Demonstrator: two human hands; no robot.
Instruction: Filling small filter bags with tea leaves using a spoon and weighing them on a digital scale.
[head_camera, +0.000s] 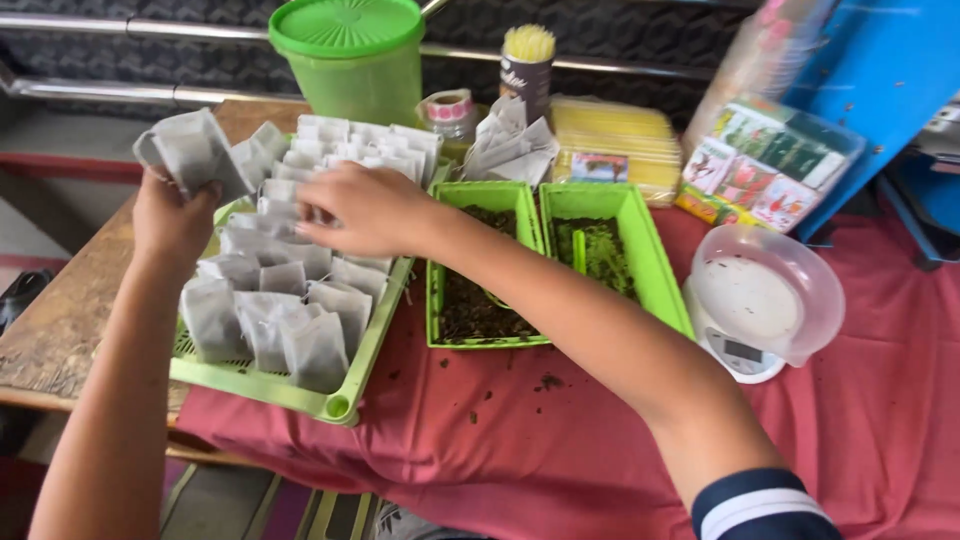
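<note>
Head view: the left hand (172, 222) holds up a small stack of white paper filter bags (192, 150) over the far left corner of the flat green plastic tray (335, 403). The right hand (365, 208) lies on the rows of filled white bags (275, 300) in this tray, fingers bent; whether it pinches one I cannot tell. Just right stand two green bins (655, 275) of dried leaves.

A wooden table (60, 330) (half under red cloth (560, 440)) bears green trays (480, 340), a scale (760, 300)
</note>
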